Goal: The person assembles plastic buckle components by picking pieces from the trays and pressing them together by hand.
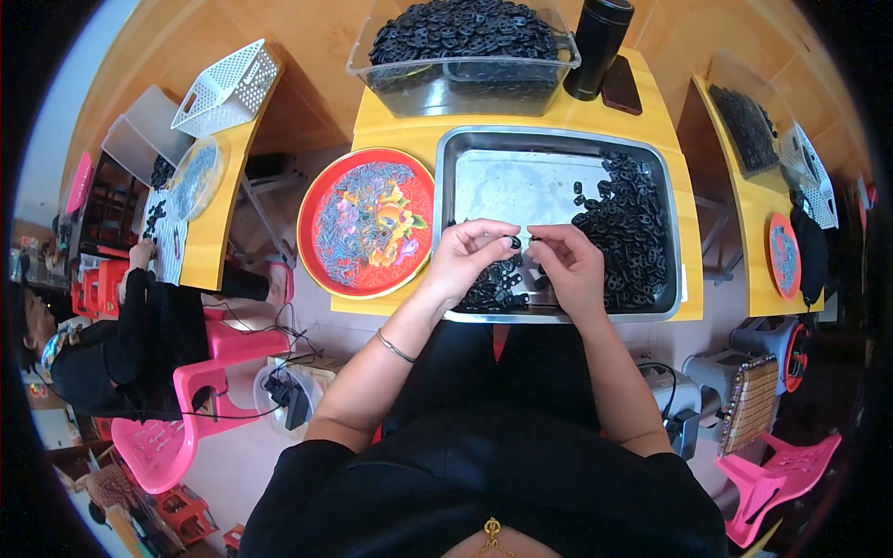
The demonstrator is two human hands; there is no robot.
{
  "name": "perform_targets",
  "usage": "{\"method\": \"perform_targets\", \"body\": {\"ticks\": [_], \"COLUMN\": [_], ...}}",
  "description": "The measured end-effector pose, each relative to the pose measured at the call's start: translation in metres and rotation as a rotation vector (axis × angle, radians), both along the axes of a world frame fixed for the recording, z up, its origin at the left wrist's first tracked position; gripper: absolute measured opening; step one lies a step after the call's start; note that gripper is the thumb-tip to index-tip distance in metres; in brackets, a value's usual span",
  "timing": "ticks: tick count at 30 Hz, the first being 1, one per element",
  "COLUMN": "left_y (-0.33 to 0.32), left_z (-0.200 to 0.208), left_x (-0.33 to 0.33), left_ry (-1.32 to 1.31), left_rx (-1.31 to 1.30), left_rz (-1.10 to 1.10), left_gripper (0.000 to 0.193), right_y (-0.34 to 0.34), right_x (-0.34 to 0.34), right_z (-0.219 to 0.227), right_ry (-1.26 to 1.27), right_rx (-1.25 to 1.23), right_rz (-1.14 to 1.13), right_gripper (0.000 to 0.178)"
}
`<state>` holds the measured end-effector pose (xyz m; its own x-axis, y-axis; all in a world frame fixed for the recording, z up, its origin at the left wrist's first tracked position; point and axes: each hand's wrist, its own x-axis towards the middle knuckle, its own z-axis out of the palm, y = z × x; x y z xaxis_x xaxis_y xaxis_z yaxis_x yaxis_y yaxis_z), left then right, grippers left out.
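Note:
Both my hands are over the near part of a shallow steel tray (pixel 521 177). My left hand (pixel 470 259) pinches a small black plastic piece (pixel 514 243) between thumb and forefinger. Close beside it, the fingers of my right hand (pixel 569 265) are pressed together on something small and dark that I cannot make out. A heap of small black pieces with holes (pixel 634 237) fills the tray's right side. A smaller pile of similar black pieces (pixel 488 296) lies below my left hand. Left of the tray, a red flower-patterned plate (pixel 312 209) holds many thin grey metal bits (pixel 342 246).
A clear bin (pixel 465 93) heaped with black pieces stands behind the tray on the yellow table (pixel 395 126). A black flask (pixel 598 51) and a dark flat case (pixel 622 86) are at its right. Another person (pixel 130 344) works at a left table; pink chairs (pixel 219 372) stand nearby.

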<state>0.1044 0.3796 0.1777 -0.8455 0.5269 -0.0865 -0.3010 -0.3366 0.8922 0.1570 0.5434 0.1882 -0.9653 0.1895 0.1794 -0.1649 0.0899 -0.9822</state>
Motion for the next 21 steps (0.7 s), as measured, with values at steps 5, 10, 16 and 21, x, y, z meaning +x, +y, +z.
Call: {"method": "perform_targets", "body": {"ticks": [5, 10, 16, 21], "left_y": [0.001, -0.002, -0.001, -0.002], "left_z": [0.002, -0.005, 0.003, 0.000], "left_x": [-0.001, -0.002, 0.000, -0.001], "left_ry": [-0.071, -0.025, -0.096, -0.092], "left_rx": [0.110, 0.065, 0.080, 0.101], "left_rz": [0.044, 0.001, 0.000, -0.010], "left_gripper": [0.018, 0.020, 0.022, 0.022], "right_y": [-0.001, 0.000, -0.001, -0.001], "right_x": [0.002, 0.002, 0.002, 0.002], "right_z": [0.004, 0.001, 0.004, 0.004], "right_ry": [-0.109, -0.122, -0.117, -0.143], "right_rx": [-0.099, -0.036, -0.055, -0.055], "right_rz": [0.039, 0.045, 0.036, 0.063], "right_gripper": [0.016, 0.017, 0.017, 0.016]}}
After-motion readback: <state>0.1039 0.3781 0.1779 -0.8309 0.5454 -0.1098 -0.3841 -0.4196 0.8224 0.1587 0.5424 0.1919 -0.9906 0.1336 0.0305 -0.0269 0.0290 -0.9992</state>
